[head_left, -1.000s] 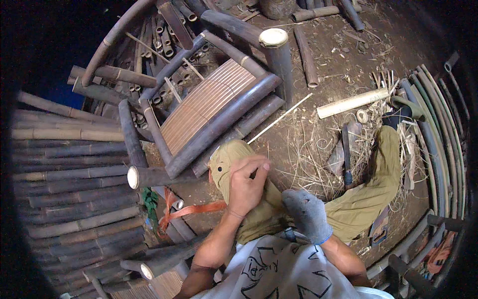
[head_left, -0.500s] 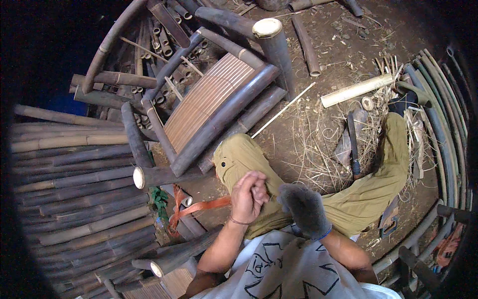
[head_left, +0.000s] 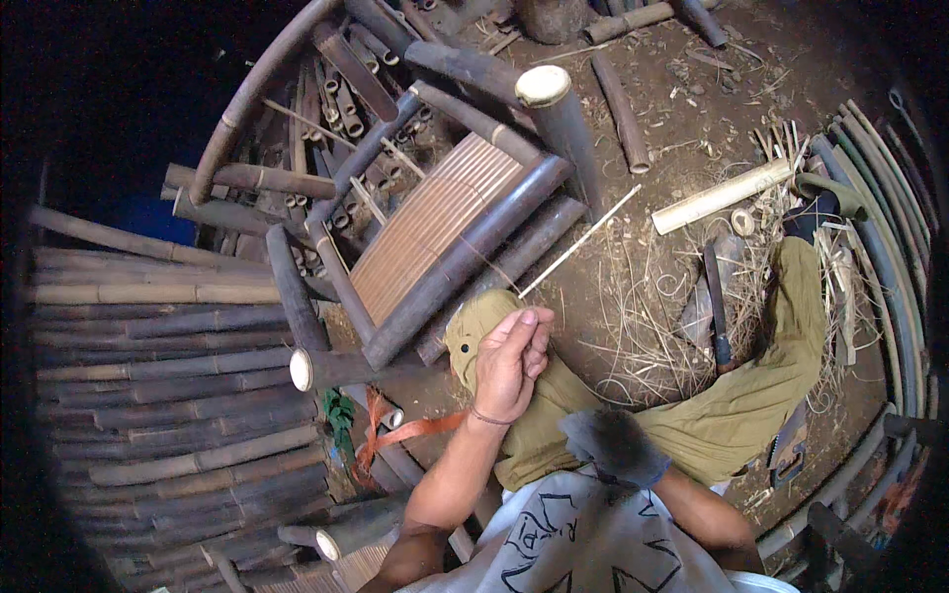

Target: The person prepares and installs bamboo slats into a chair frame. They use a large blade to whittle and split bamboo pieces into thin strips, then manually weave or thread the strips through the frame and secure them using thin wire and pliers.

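Observation:
My bare left hand (head_left: 511,368) is raised over my left knee, its fingers curled and the thumb pressed on them. Whatever sits in that pinch is hidden or too fine to name. My right hand (head_left: 615,447), in a dark grey glove, hangs over my lap, smeared by motion. Just beyond the left hand stands a dark bamboo chair (head_left: 474,259) with a seat of narrow light slats (head_left: 435,219). A fine brown strand (head_left: 491,263) crosses its front rail toward my knee. On the ground, a thin pale stick (head_left: 580,240) slants past the knee.
A long dark blade (head_left: 716,301) lies among curly bamboo shavings (head_left: 652,346) between my legs. Beyond it is a split pale bamboo piece (head_left: 720,198). Stacked bamboo poles (head_left: 178,381) fill the left, and more poles (head_left: 885,198) line the right. Orange ribbon (head_left: 420,430) lies by my left forearm.
My left hand has moved forward toward the chair, with the thumb now pressed on the fingers. The gloved right hand stays over my lap. The whole view has shifted slightly.

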Demonstrator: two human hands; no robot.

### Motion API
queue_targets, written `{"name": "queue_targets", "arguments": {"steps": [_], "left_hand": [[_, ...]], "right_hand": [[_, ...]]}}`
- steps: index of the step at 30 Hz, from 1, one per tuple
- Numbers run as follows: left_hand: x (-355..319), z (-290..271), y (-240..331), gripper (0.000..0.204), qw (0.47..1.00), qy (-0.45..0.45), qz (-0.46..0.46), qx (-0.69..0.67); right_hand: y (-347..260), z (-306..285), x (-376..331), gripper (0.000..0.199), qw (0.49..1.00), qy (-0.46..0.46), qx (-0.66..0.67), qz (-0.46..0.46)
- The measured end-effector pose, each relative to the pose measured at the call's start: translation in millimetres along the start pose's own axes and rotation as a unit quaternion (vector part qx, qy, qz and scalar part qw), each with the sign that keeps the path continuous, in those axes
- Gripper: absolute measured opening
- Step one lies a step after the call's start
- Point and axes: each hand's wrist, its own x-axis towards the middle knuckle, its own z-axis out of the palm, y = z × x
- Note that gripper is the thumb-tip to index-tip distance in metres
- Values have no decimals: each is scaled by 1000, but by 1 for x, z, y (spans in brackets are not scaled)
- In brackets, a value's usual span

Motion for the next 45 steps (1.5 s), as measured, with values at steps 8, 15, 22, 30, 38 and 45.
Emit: {"name": "queue_targets", "arguments": {"steps": [8,15,22,30,38,45], "left_hand": [[14,15,6,25,932,3,198,305],[6,18,-6,22,915,10,181,361],[-30,26,-15,21,904,-18,185,386],[-46,-11,-32,25,902,24,170,395],[-8,27,2,38,966,-55,98,232],[39,5,5,36,986,-141,-49,-75]], "right_hand": [[33,-91,-32,67,653,410,500,393],[-51,-150,28,53,877,379,-149,254],[7,-84,100,32,961,278,14,6],[2,-84,110,29,970,218,83,68],[-3,-65,101,16,956,270,-114,24],[13,-23,55,14,975,192,-99,57]]}}
